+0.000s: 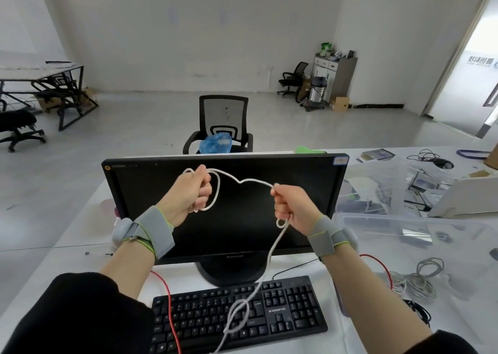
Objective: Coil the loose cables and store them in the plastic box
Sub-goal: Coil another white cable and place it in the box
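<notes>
A white cable (244,179) stretches between both raised hands in front of the dark monitor. My left hand (192,192) grips one end, with a loop of the cable hanging beside its fingers. My right hand (291,205) grips the cable further along; from it the cable drops in a small curl and runs down over the black keyboard (283,316), where it forms another loop. The clear plastic box (458,235) stands on the desk to the right. A bundle of grey cables (420,278) lies in front of the box.
The monitor (226,208) stands in the middle of the white desk. A red wire (168,294) crosses the keyboard's left side. Plastic bags, a white lid and small items crowd the desk's right. An office chair (223,124) stands behind the desk.
</notes>
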Tool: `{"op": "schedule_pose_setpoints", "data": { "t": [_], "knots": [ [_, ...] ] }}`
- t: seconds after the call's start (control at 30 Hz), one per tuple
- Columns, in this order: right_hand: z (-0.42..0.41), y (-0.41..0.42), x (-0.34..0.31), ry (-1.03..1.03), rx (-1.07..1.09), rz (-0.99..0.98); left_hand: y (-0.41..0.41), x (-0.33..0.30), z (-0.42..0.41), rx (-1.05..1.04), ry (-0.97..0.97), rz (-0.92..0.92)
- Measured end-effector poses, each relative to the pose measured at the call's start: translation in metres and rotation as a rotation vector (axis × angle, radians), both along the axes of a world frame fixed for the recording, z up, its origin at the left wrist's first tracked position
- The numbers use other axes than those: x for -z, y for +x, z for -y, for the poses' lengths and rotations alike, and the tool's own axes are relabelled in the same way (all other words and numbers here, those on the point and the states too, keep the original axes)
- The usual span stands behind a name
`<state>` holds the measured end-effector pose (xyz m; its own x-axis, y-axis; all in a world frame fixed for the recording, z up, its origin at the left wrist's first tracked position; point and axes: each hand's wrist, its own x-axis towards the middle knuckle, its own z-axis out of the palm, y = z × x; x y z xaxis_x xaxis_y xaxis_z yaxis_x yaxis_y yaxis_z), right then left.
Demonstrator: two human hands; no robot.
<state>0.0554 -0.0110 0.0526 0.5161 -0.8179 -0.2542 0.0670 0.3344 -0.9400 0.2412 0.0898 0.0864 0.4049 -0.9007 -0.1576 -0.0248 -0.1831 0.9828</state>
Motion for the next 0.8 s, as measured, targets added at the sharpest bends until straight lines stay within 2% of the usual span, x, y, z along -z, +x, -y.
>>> {"op": "schedule_pose_setpoints", "data": {
  "t": [0.13, 0.23, 0.3, 0.4, 0.47, 0.57, 0.7, 0.8],
  "knots": [
    [0.002, -0.005, -0.041, -0.225, -0.168, 0.065, 0.010, -0.033, 0.009, -0.041, -0.191, 0.012],
    [0.006, -0.003, -0.059, -0.582, -0.107, -0.206, 0.008, -0.066, 0.017, -0.035, -0.311, 0.058],
    [0.009, -0.001, -0.065, -0.763, -0.104, -0.374, 0.001, -0.085, 0.022, 0.025, -0.342, 0.188],
    [0.009, 0.003, -0.075, -0.828, -0.126, -0.480, -0.013, -0.107, 0.025, 0.147, -0.312, 0.469],
    [0.005, 0.009, -0.090, -0.845, -0.139, -0.458, -0.021, -0.123, 0.028, 0.139, -0.286, 0.731],
    [-0.003, 0.020, -0.120, -0.909, -0.043, -0.282, -0.033, -0.152, 0.032, 0.057, -0.297, 1.019],
    [-0.003, 0.032, -0.153, -1.056, 0.170, -0.135, -0.046, -0.189, 0.035, -0.025, -0.363, 1.176],
    [0.002, 0.036, -0.171, -1.070, 0.209, -0.073, -0.047, -0.210, 0.033, -0.076, -0.369, 1.244]
  ]
}}
